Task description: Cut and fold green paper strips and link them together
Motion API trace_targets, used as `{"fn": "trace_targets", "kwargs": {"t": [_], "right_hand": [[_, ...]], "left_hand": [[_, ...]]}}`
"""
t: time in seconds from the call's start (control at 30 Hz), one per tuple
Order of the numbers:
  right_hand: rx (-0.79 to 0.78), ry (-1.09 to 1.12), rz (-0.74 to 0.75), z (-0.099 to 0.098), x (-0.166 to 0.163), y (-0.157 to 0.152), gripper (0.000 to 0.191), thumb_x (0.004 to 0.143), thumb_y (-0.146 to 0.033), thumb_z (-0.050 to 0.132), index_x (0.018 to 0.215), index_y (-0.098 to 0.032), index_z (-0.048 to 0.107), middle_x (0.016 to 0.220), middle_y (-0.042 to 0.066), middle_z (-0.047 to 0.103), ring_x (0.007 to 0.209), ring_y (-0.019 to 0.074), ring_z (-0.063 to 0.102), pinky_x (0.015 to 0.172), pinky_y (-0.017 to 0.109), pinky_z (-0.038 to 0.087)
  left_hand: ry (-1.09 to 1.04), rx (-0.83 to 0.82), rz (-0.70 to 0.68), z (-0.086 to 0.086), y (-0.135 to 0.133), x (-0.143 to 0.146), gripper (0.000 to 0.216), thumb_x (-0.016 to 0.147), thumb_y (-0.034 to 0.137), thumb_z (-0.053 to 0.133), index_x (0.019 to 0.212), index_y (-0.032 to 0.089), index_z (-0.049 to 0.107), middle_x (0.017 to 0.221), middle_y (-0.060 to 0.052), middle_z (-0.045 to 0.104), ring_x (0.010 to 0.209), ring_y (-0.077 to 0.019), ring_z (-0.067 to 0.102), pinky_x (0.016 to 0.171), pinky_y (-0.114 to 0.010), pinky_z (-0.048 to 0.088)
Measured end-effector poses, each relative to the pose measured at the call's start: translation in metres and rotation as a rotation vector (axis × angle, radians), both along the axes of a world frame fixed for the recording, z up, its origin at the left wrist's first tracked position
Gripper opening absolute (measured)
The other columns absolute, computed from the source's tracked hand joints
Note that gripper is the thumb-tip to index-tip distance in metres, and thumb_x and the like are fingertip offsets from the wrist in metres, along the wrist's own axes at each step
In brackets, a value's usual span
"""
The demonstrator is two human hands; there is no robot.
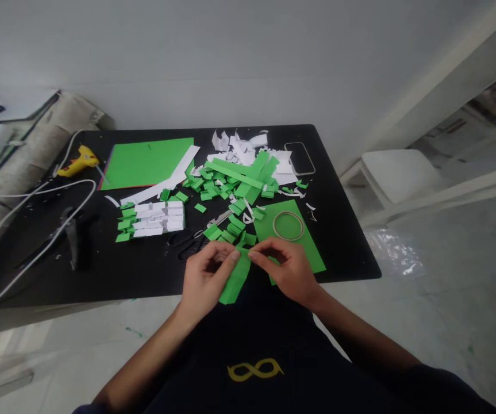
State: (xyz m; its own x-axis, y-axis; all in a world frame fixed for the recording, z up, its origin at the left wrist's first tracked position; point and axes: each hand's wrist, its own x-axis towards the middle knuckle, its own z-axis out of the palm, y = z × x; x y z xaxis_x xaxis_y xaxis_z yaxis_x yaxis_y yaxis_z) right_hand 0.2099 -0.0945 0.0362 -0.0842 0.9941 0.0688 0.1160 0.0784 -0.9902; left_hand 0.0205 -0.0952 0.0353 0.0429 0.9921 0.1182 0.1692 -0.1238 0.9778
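Observation:
Both my hands hold one green paper strip (pixel 234 280) over the near edge of the black table (pixel 101 270). My left hand (pixel 207 276) pinches its upper left side with thumb and fingers closed. My right hand (pixel 284 267) pinches its top right corner, fingers curled. The strip hangs down toward my lap. Just beyond my fingers lie small green paper pieces (pixel 226 230) and black-handled scissors (pixel 189 240).
A green sheet (pixel 293 244) with a tape ring (pixel 288 225) lies beside my right hand. Farther back are a pile of green and white scraps (pixel 239 172), stacked white strips (pixel 155 218), a large green sheet (pixel 146 163), a yellow glue gun (pixel 77 161), a phone (pixel 299 158), white cable (pixel 36 230).

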Motion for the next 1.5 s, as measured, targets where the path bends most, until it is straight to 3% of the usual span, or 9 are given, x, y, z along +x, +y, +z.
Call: {"fn": "trace_targets", "kwargs": {"t": [0.37, 0.5, 0.63, 0.7, 0.87, 1.1, 1.3, 1.4, 1.5], "right_hand": [[-0.101, 0.148, 0.055, 0.0021, 0.0006, -0.0008, 0.020, 0.094, -0.042, 0.076, 0.097, -0.022, 0.076, 0.088, 0.003, 0.078, 0.082, 0.0181, 0.076, 0.079, 0.034, 0.065], [-0.137, 0.202, 0.074, -0.0026, -0.0028, -0.0014, 0.021, 0.085, -0.032, 0.085, 0.101, -0.024, 0.075, 0.091, 0.002, 0.078, 0.081, 0.0170, 0.075, 0.077, 0.031, 0.064], [-0.101, 0.162, 0.025, -0.0047, -0.0042, -0.0005, 0.012, 0.086, -0.029, 0.083, 0.093, -0.024, 0.075, 0.086, 0.001, 0.077, 0.078, 0.0166, 0.074, 0.074, 0.031, 0.063], [-0.105, 0.142, -0.004, -0.0030, -0.0034, 0.0001, 0.011, 0.086, -0.030, 0.082, 0.092, -0.024, 0.076, 0.086, 0.001, 0.077, 0.076, 0.0170, 0.073, 0.072, 0.032, 0.063], [-0.107, 0.158, -0.063, 0.0006, -0.0018, 0.0013, 0.013, 0.086, -0.033, 0.082, 0.092, -0.023, 0.076, 0.089, 0.003, 0.074, 0.076, 0.0179, 0.072, 0.065, 0.030, 0.064], [-0.049, 0.153, -0.073, -0.0045, -0.0017, 0.0020, 0.007, 0.089, -0.028, 0.080, 0.094, -0.025, 0.077, 0.095, 0.003, 0.072, 0.084, 0.0183, 0.070, 0.072, 0.031, 0.063], [0.043, 0.098, -0.038, -0.0051, -0.0021, 0.0005, 0.007, 0.090, -0.021, 0.077, 0.094, -0.027, 0.079, 0.093, 0.003, 0.068, 0.088, 0.0183, 0.067, 0.075, 0.031, 0.059], [0.006, 0.160, -0.012, -0.0025, -0.0001, -0.0010, 0.012, 0.091, -0.022, 0.075, 0.101, -0.027, 0.079, 0.092, 0.002, 0.066, 0.087, 0.0174, 0.066, 0.077, 0.031, 0.058], [-0.128, 0.272, 0.031, -0.0005, 0.0029, -0.0004, 0.022, 0.093, -0.032, 0.073, 0.115, -0.026, 0.074, 0.091, 0.001, 0.065, 0.087, 0.0177, 0.066, 0.082, 0.034, 0.059]], "left_hand": [[-0.102, -0.031, 0.061, 0.0013, 0.0005, 0.0016, 0.007, 0.090, 0.025, 0.077, 0.086, 0.020, 0.075, 0.070, 0.001, 0.071, 0.060, -0.0123, 0.063, 0.056, -0.023, 0.052], [-0.057, 0.043, 0.042, 0.0002, 0.0035, 0.0002, 0.006, 0.091, 0.025, 0.076, 0.087, 0.021, 0.077, 0.083, -0.003, 0.072, 0.076, -0.0164, 0.067, 0.068, -0.028, 0.055], [0.034, 0.145, 0.046, -0.0022, 0.0049, -0.0032, 0.008, 0.094, 0.026, 0.074, 0.099, 0.023, 0.081, 0.093, -0.004, 0.071, 0.089, -0.0189, 0.066, 0.081, -0.031, 0.055], [0.043, 0.141, 0.063, -0.0034, 0.0036, -0.0043, 0.011, 0.095, 0.026, 0.074, 0.103, 0.023, 0.079, 0.088, -0.003, 0.069, 0.083, -0.0169, 0.064, 0.077, -0.029, 0.053], [0.050, 0.081, 0.065, -0.0057, -0.0011, -0.0050, 0.012, 0.097, 0.028, 0.072, 0.088, 0.019, 0.071, 0.075, 0.001, 0.066, 0.069, -0.0122, 0.058, 0.065, -0.023, 0.048], [0.142, 0.068, -0.013, -0.0066, 0.0005, -0.0053, 0.014, 0.097, 0.029, 0.069, 0.088, 0.018, 0.073, 0.075, 0.000, 0.068, 0.069, -0.0130, 0.061, 0.067, -0.024, 0.051], [0.052, -0.021, -0.053, -0.0058, 0.0008, -0.0019, 0.011, 0.094, 0.029, 0.071, 0.090, 0.018, 0.074, 0.069, 0.001, 0.068, 0.062, -0.0123, 0.062, 0.060, -0.022, 0.051], [0.035, -0.021, -0.030, -0.0050, 0.0002, -0.0007, 0.011, 0.093, 0.028, 0.072, 0.089, 0.018, 0.074, 0.066, 0.002, 0.067, 0.059, -0.0111, 0.060, 0.056, -0.021, 0.049], [0.058, 0.022, -0.003, -0.0041, -0.0004, -0.0004, 0.009, 0.093, 0.026, 0.072, 0.089, 0.018, 0.075, 0.069, 0.001, 0.071, 0.062, -0.0117, 0.063, 0.059, -0.021, 0.051]]}}
